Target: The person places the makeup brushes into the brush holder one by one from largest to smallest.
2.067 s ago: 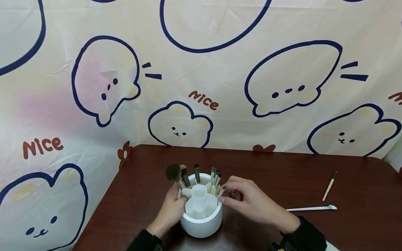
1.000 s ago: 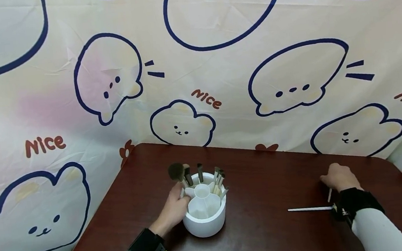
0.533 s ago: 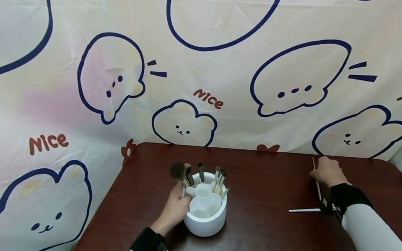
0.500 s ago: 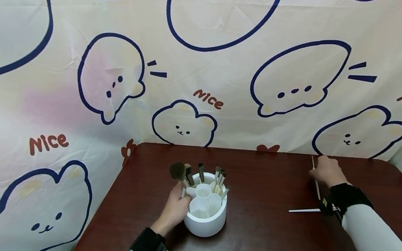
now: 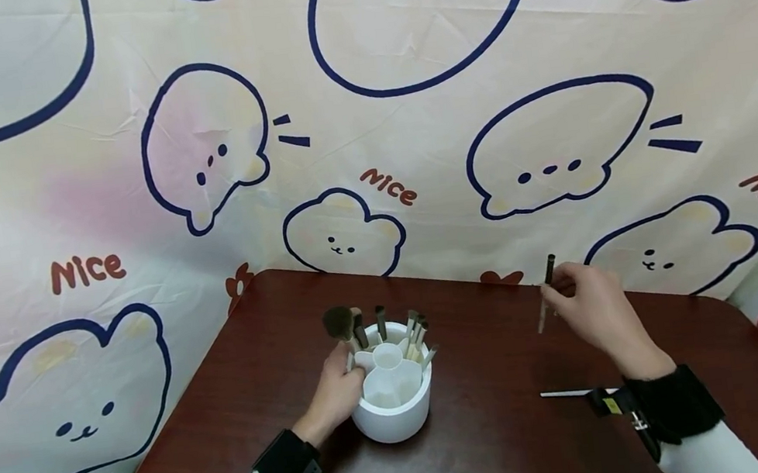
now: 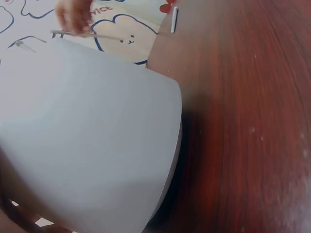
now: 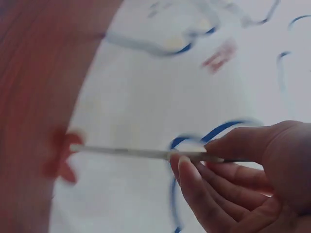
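A white round brush holder (image 5: 393, 420) with compartments stands on the table, and several makeup brushes (image 5: 339, 323) stick up from its back and right sections. My left hand (image 5: 336, 386) grips its left rim. In the left wrist view the holder's wall (image 6: 107, 126) fills much of the picture. To the right, my right hand (image 5: 591, 314) pinches a thin makeup brush (image 5: 543, 317) above the table, dark end up and pale handle pointing down. The right wrist view shows this brush (image 7: 131, 153) between thumb and fingers.
A thin white stick (image 5: 561, 393) lies on the brown table (image 5: 494, 449), its right end hidden behind the right wrist's camera. A cloth curtain (image 5: 425, 145) with cartoon drawings hangs behind the table.
My right hand went from the holder to the brush lying at the right, took hold of it, and has lifted it back leftward. The left hand has stayed on the holder.
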### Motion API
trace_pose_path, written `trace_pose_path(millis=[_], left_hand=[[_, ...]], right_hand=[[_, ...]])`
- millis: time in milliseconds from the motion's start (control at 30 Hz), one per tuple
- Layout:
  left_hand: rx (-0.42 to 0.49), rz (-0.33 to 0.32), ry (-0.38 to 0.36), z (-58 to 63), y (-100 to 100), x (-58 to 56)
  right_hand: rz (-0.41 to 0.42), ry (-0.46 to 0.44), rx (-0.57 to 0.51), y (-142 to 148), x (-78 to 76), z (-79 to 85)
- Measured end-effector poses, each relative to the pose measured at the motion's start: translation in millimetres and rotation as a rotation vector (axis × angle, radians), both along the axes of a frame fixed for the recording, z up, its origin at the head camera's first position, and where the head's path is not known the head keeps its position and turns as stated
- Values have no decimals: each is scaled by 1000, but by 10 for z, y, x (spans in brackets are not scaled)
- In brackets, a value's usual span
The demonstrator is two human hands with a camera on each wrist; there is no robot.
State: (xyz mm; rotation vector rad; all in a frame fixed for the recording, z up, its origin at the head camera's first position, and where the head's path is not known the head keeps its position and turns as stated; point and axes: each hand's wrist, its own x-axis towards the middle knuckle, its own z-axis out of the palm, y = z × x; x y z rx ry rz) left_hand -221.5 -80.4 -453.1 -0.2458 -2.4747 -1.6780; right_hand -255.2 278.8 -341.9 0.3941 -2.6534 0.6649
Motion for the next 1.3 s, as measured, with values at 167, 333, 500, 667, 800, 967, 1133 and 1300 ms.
trace_pose_path(millis=[167, 333, 500, 667, 800, 967, 1133, 1300], left_hand=[[27, -19, -25, -10, 89, -27], [24, -21, -47, 3, 188, -75], [21, -11, -48, 0, 274, -111], [34, -20, -37, 0, 338, -142], [41, -26, -36, -1, 391, -165], [40, -31, -30, 2, 449, -187], [38, -36, -16, 3, 504, -220], [30, -41, -13, 30, 557, -269]], right_hand=[[88, 67, -80, -261, 285, 214], [227, 37, -232, -452, 535, 280], [337, -36, -327, -641, 677, 186], [380, -135, -394, -847, 756, 138], [349, -207, -410, -907, 729, -42], [325, -181, -386, -859, 571, -416], [318, -115, -338, -915, 544, -501], [261, -106, -311, -935, 525, -584]])
